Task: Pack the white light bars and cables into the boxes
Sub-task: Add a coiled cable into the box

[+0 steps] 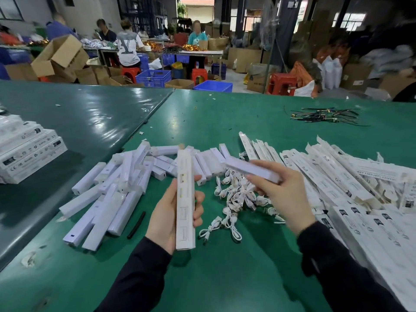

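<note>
- The left hand (166,218) has its grip wrapped round a long white box (185,199), thumb on the left edge and fingertips curled over the right edge. The box is held above the green table (225,278), long axis running near to far, far end with its flap raised away from the person.
- The right hand (286,194) pinches a white light bar (252,170) between thumb and fingers; its long axis runs far-left to near-right, free end pointing toward the box's far end.
- Risk: bar and box mouth are not in line, so the bar's end could catch on the flap, or crush the thin card wall, if pushed in at this angle.
- Risk: the box is held low down, so its far end may swing away under the push.
- The white cables (238,199) lie tangled between the hands; pulling one could drag others along.
- Loose bars (105,199) lie piled left, flat boxes (337,176) right.
</note>
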The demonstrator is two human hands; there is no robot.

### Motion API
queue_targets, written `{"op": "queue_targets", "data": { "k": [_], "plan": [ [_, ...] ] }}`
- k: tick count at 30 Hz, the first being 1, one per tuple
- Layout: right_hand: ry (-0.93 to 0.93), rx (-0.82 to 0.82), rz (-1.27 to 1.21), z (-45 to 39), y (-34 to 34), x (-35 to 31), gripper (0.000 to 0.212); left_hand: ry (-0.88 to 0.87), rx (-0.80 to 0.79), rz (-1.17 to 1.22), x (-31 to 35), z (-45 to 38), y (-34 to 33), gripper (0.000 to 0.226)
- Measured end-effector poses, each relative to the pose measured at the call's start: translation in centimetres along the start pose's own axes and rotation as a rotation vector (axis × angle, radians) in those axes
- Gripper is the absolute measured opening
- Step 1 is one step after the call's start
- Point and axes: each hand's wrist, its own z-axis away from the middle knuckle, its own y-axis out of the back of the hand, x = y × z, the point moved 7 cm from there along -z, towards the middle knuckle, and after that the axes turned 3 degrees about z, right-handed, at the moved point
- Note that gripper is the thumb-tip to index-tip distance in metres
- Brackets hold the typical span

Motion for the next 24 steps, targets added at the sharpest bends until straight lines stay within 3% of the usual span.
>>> {"op": "queue_targets", "data": {
  "k": [5, 8, 11, 14, 19, 22, 24],
  "plan": [
    [-0.306, 0.035, -0.533, 3.6, 4.7, 3.6, 0.028, 0.162, -0.114, -0.155, -2.2, 0.4, -1.3, 0.041],
    [-0.355, 0.023, -0.601, 4.6, 5.1, 4.5, 0.025, 0.235, -0.199, -0.383, -3.3, 0.9, -2.0, 0.045],
    [-0.361, 0.064, -0.697, 4.5, 5.5, 4.6, 0.02, 0.261, -0.278, -0.483, -4.3, 1.3, -2.6, 0.063],
    [-0.385, 0.09, -0.81, 4.3, 5.4, 4.7, 0.017, 0.287, -0.306, -0.489, -4.9, 1.4, -2.9, 0.053],
    [-0.366, 0.171, -0.678, 4.6, 5.9, 5.1, 0.031, 0.378, -0.396, -0.436, -5.7, 2.0, -3.7, 0.03],
    [-0.207, 0.26, -0.433, 4.6, 7.0, 4.2, 0.027, 0.421, -0.441, -0.396, -6.0, 2.3, -4.0, 0.031],
    [-0.068, 0.252, -0.433, 4.6, 7.0, 2.9, 0.031, 0.42, -0.454, -0.369, -5.9, 2.3, -4.0, 0.034]
  ]
}}
